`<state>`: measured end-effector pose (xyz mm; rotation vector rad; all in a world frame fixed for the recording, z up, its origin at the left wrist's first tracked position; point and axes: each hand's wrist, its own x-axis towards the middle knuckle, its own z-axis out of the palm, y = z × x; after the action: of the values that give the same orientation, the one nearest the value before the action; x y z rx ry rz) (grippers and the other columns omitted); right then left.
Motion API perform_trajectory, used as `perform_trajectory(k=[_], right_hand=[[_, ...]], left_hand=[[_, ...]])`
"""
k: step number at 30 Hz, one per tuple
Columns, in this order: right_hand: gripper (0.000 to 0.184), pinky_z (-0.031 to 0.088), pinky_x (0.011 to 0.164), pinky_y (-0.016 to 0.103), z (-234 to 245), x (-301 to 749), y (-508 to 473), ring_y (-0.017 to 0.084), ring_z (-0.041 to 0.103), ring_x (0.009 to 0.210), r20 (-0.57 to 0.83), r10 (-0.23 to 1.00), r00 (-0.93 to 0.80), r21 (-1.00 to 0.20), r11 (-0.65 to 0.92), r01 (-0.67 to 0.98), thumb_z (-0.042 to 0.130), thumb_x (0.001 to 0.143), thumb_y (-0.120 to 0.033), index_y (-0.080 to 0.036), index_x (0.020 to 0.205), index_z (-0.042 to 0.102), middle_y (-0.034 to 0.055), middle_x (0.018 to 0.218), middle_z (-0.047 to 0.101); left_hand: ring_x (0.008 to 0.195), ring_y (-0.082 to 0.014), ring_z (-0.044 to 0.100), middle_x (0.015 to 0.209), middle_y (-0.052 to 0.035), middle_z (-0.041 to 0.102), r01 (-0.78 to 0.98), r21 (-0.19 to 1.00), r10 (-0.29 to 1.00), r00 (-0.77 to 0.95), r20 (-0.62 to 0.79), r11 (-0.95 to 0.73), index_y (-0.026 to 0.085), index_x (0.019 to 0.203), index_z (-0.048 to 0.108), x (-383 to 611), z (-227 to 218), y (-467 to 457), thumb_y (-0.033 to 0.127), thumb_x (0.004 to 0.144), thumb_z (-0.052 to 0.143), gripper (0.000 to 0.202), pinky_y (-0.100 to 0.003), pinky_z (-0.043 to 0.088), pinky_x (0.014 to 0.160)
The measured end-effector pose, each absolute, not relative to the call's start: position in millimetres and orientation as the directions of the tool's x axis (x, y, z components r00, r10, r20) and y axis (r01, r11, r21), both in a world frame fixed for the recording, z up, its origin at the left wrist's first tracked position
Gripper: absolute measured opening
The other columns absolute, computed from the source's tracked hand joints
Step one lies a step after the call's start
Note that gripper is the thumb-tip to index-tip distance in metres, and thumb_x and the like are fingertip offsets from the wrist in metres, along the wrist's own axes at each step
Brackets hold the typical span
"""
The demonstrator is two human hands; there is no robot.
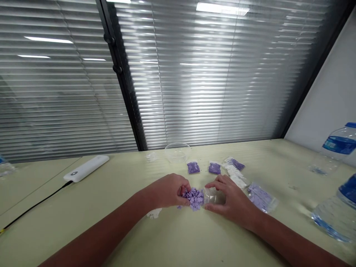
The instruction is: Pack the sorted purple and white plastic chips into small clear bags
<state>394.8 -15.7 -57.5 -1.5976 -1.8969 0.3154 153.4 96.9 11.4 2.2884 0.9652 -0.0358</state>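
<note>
A small pile of light purple chips (195, 198) lies on the table between my hands. At its left edge is my left hand (172, 191), its fingers curled in against some of the chips. My right hand (232, 198) grips a small clear plastic cup (214, 196) tipped on its side, its mouth facing the pile. The cup looks mostly see-through, and my fingers cover part of it. Partly behind my left wrist lie some white pieces (154, 213).
Small bags of darker purple pieces (193, 167) lie beyond my hands, near a clear round bowl (178, 152). Right of my right hand are white packets (236, 175) and a bag of light purple pieces (260, 197). Large water bottles (335, 209) stand right; a white corded device (86, 168) lies left.
</note>
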Motion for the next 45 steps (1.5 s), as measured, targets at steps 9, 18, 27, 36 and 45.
perform_trajectory(k=[9,18,27,36,45], right_hand=[[0.048,0.046,0.088,0.04,-57.9,387.8,-17.2,0.026,0.056,0.099,0.269,0.959,-0.09,-0.571,0.234,0.787,0.084,0.076,-0.048,-0.028,0.118,0.07,0.0058,0.102,0.062],[0.046,0.044,0.085,0.039,-56.8,380.9,-18.9,0.026,0.055,0.094,0.299,0.944,-0.142,-0.568,0.296,0.768,0.082,0.079,-0.052,-0.025,0.115,0.071,0.0057,0.093,0.061],[0.041,0.043,0.081,0.038,-55.1,381.4,-20.0,0.024,0.054,0.091,0.314,0.941,-0.124,-0.589,0.296,0.752,0.079,0.082,-0.052,-0.026,0.113,0.069,0.0047,0.092,0.06],[0.043,0.045,0.084,0.038,-58.2,386.8,-17.3,0.023,0.055,0.092,0.322,0.943,-0.08,-0.624,0.275,0.732,0.082,0.08,-0.047,-0.027,0.115,0.068,0.0032,0.092,0.06],[0.044,0.045,0.088,0.038,-58.6,392.5,-14.4,0.022,0.056,0.094,0.348,0.932,-0.101,-0.596,0.303,0.744,0.081,0.081,-0.05,-0.026,0.115,0.068,0.0025,0.092,0.059]], left_hand=[[0.063,-0.0043,0.055,0.076,0.0047,0.069,0.594,0.644,0.622,0.749,-0.226,-0.481,0.024,0.083,0.074,162.8,1.5,89.7,0.044,0.074,0.075,0.023,-0.017,0.032,0.056],[0.065,-0.0029,0.051,0.075,0.0055,0.062,0.522,0.772,0.678,0.716,-0.167,-0.362,0.021,0.089,0.066,173.5,-16.7,80.7,0.033,0.072,0.071,0.021,-0.013,0.035,0.056],[0.071,-0.0045,0.06,0.082,0.0029,0.069,0.466,0.842,0.687,0.706,-0.171,-0.27,0.021,0.089,0.066,180.2,-14.5,72.0,0.032,0.076,0.066,0.017,-0.013,0.043,0.061],[0.07,-0.0055,0.055,0.09,0.0027,0.07,0.57,0.732,0.665,0.714,-0.217,-0.374,0.03,0.1,0.073,159.6,20.8,90.2,0.069,0.076,0.065,0.047,-0.017,0.036,0.057],[0.078,-0.0097,0.058,0.098,0.0019,0.07,0.84,0.267,0.818,0.531,-0.222,-0.473,0.029,0.095,0.068,112.3,48.4,141.2,0.059,0.08,0.054,0.037,-0.021,0.033,0.066]])
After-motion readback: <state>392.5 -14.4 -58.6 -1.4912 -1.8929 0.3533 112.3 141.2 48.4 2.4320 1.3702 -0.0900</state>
